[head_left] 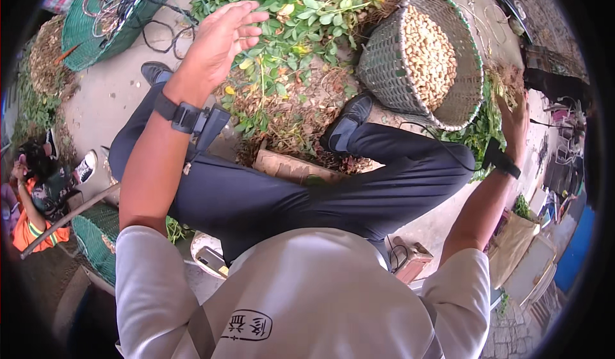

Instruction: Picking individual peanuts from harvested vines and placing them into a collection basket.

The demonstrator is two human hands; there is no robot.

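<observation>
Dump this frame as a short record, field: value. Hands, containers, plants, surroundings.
left: left hand, open, nothing visible in it, at the left edge of the leafy plants
right: right hand, right of the woven basket, near more greenery; grip unclear
basket_contents: peanuts
between_feet: brown block, leaf litter
upper_left: green basket holding tangled cords
far_left: another person, orange clothing visible
</observation>
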